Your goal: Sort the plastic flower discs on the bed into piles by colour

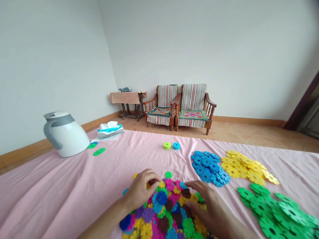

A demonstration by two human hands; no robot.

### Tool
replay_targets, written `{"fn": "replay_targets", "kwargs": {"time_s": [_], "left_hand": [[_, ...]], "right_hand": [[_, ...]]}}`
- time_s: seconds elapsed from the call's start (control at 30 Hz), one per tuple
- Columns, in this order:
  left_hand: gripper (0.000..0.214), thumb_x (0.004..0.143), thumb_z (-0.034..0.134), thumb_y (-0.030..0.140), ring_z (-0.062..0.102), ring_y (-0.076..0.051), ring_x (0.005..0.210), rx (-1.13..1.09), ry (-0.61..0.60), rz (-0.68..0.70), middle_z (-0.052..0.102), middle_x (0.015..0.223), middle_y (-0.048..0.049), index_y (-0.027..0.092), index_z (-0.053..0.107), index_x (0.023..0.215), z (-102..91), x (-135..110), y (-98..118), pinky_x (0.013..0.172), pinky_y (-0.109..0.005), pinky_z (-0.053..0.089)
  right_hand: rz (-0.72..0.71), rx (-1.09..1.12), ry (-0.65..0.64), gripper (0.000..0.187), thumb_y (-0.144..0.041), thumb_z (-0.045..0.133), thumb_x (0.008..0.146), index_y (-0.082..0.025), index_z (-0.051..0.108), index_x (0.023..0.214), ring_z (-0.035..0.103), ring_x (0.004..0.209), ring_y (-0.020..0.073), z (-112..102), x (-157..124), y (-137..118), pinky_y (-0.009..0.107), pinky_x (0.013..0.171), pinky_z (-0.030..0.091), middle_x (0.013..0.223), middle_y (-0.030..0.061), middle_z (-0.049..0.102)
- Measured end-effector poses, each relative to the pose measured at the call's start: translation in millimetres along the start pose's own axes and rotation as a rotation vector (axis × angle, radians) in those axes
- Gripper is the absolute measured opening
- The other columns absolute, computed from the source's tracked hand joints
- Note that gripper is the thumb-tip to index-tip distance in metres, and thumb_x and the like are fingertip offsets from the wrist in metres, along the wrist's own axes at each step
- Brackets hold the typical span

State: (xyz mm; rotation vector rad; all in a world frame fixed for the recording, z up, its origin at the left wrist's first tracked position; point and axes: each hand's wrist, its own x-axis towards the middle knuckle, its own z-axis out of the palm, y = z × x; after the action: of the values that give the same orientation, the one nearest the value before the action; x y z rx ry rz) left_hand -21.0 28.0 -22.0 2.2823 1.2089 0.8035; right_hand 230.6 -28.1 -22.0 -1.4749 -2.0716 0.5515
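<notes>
I was at the picking-through stage, I reckon: heap of multicoloured plastic flower-shaped discs [163, 198] at my six o'clock. My left hand [143, 186] was curled over its eleven o'clock edge, couldn't tell if holding anything; my right hand [210, 200] was half open, nothing pinched. Next probably called for a thumb-and-finger pinch.

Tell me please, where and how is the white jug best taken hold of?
Probably by the grey handle, coming from the person's left: it bows outward on that side, whereas the jug's body is wide and rounded, likely harder to grasp.
</notes>
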Motion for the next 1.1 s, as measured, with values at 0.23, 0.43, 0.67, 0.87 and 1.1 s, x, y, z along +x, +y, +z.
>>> {"fn": "replay_targets", "kwargs": {"time_s": [0.23,0.43,0.67,0.87,1.1], "left_hand": [[0.032,0.071,0.072,0.032,0.053,-0.02,0.097,0.043,-0.203,0.112,0.062,0.099,-0.0034,0.025,0.066,0.102,-12.1,-2,8,0.089,-0.031,0.04],[0.027,0.074,0.069,0.026,0.053,-0.019,0.098,-0.001,-0.259,0.141,0.062,0.099,-0.0026,0.027,0.066,0.101,-13.2,-3,8,0.09,-0.031,0.04],[0.02,0.072,0.062,0.009,0.055,-0.016,0.095,-0.098,-0.224,0.117,0.063,0.096,-0.002,0.021,0.064,0.088,-10.0,-3,9,0.089,-0.028,0.04],[0.013,0.075,0.058,0.01,0.058,-0.015,0.083,-0.13,-0.185,0.035,0.064,0.086,-0.0026,0.018,0.066,0.082,-8.4,-3,4,0.079,-0.024,0.043],[0.017,0.082,0.054,0.021,0.059,-0.014,0.073,-0.147,-0.187,0.015,0.065,0.078,-0.0036,0.017,0.071,0.083,-7.4,-2,4,0.068,-0.022,0.044]], "right_hand": [[-0.11,-0.015,-0.178,0.049,-0.031,0.062,0.071,-0.022,0.059,0.119,0.049,0.116,0.0291,1,-1,-23,0.044,0.097,0.04,0.127,0.0116,0.055],[-0.093,0.196,-0.106,0.017,-0.029,0.054,0.081,-0.021,0.066,0.089,0.06,0.083,0.0166,-3,-1,-22,0.027,0.074,0.047,0.089,0.0037,0.066],[0.07,0.211,0.084,0.026,-0.038,0.044,0.088,-0.021,0.062,0.081,0.06,0.074,0.0162,11,2,4,0.025,0.067,0.044,0.08,0.0024,0.066],[0.052,0.216,0.117,0.027,-0.037,0.042,0.089,-0.021,0.062,0.081,0.061,0.074,0.0166,19,3,12,0.026,0.067,0.045,0.079,0.003,0.066],[-0.013,0.154,0.112,0.025,-0.034,0.042,0.088,-0.021,0.063,0.083,0.061,0.08,0.0189,24,4,17,0.029,0.071,0.047,0.084,0.0056,0.066]]}}
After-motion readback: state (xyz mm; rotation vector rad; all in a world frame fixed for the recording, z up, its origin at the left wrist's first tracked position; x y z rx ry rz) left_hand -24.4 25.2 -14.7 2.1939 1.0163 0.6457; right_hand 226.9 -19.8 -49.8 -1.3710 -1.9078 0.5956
